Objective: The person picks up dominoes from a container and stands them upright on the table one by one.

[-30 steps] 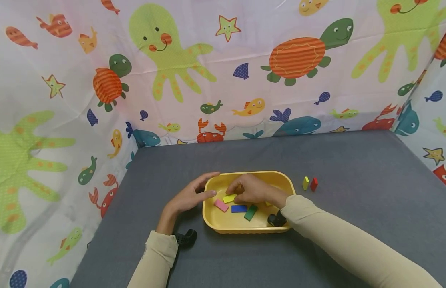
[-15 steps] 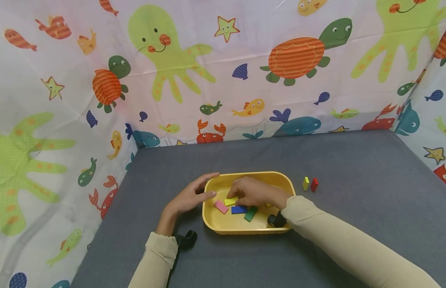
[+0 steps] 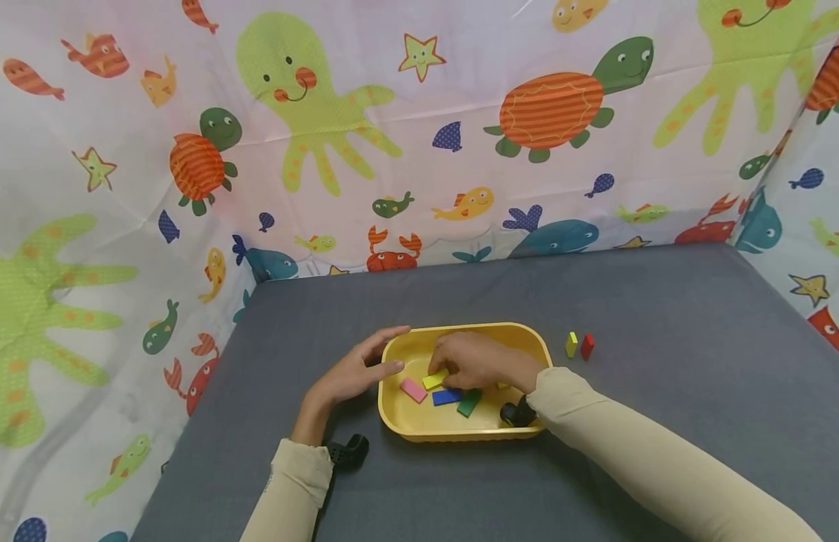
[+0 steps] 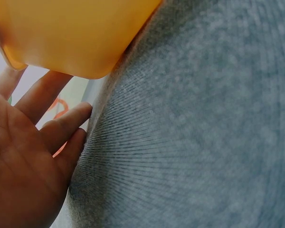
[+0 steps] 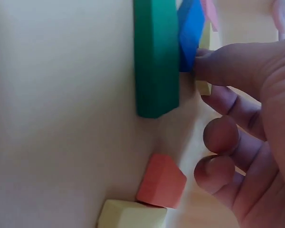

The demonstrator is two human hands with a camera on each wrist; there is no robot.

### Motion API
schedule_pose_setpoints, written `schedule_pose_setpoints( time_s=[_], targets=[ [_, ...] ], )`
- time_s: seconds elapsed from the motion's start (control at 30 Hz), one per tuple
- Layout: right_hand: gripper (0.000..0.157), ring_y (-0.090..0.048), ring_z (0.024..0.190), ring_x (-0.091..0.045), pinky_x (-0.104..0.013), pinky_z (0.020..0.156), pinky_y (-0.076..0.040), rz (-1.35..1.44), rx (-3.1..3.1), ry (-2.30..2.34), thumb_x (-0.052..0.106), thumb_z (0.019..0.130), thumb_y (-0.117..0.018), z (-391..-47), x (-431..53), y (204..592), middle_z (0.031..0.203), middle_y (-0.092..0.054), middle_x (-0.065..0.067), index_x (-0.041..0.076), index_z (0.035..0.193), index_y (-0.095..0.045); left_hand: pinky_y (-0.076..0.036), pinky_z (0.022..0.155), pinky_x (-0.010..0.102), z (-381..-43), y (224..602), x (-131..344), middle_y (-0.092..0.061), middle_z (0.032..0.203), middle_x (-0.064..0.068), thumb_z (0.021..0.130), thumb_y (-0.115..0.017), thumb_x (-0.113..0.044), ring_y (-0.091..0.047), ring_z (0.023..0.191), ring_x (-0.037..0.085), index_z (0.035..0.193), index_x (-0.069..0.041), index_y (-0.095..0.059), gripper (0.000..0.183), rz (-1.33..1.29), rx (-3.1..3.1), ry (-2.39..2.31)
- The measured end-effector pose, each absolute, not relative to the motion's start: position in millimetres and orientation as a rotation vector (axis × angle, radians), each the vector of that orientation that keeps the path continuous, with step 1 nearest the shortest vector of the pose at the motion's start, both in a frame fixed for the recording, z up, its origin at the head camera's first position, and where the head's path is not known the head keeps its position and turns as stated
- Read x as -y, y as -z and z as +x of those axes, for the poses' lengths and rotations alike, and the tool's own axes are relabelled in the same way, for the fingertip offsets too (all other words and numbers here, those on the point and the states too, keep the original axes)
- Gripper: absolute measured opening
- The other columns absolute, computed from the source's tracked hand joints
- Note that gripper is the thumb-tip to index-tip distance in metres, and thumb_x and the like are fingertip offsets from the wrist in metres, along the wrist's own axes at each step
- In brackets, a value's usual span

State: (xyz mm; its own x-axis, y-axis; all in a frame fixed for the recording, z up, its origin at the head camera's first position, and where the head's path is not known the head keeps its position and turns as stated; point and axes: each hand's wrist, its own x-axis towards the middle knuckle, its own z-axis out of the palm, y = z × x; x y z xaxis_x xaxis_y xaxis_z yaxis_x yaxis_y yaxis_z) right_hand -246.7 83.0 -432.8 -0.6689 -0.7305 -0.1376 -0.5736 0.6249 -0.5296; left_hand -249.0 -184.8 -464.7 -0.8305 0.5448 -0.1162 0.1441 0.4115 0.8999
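My right hand [image 3: 479,361] reaches into a yellow plastic tub [image 3: 460,435] and pinches a yellow block [image 3: 434,380] between thumb and index finger. Beside it on the tub's floor lie a pink block [image 3: 413,390], a blue block [image 3: 446,397] and a green block [image 3: 469,403]. In the right wrist view, a red block [image 5: 160,181] and a pale yellow block [image 5: 132,216] lie close below the curled lower fingers. Against the tub's left end rests my left hand [image 3: 348,373], its thumb over the rim. Its fingers touch the outer wall in the left wrist view.
Right of the tub, a yellow block [image 3: 572,345] and a red block [image 3: 587,346] stand upright, side by side, on the grey cloth [image 3: 663,324]. A curtain [image 3: 419,150] printed with sea animals encloses the back and sides.
My right hand has moved slightly toward me inside the tub, and the pinched yellow block has shifted with it. The blue block has turned a little. My left hand stays at the rim.
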Motion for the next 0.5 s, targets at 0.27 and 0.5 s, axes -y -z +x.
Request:
schedule_pose_setpoints(
  time_s=[0.27,0.5],
  targets=[
    [0.023,-0.06,0.097,-0.015,-0.035,0.094,-0.052,-1.022,-2.506,0.733,0.016,0.089,-0.075,-246.1,-96.8,422.2,0.104,-0.069,0.008,0.02,0.111,-0.079,-0.05,0.107,0.044,-248.3,466.8,183.7,-0.055,0.145,-0.004,0.098,-0.067,-0.034,-0.057,0.123,0.023,0.15,-0.041,-0.044,0.058,0.592,-2.275,-1.39],
    [0.024,-0.06,0.088,-0.018,-0.03,0.081,-0.053,-1.038,-2.578,0.836,0.015,0.089,-0.077,-242.4,-124.8,402.9,0.098,-0.068,0.006,0.019,0.112,-0.079,-0.049,0.109,0.048,-248.7,465.4,183.8,-0.052,0.149,-0.007,0.098,-0.067,-0.031,-0.056,0.127,0.023,0.151,-0.039,-0.044,0.059,0.587,-2.308,-1.378]
  ],
)
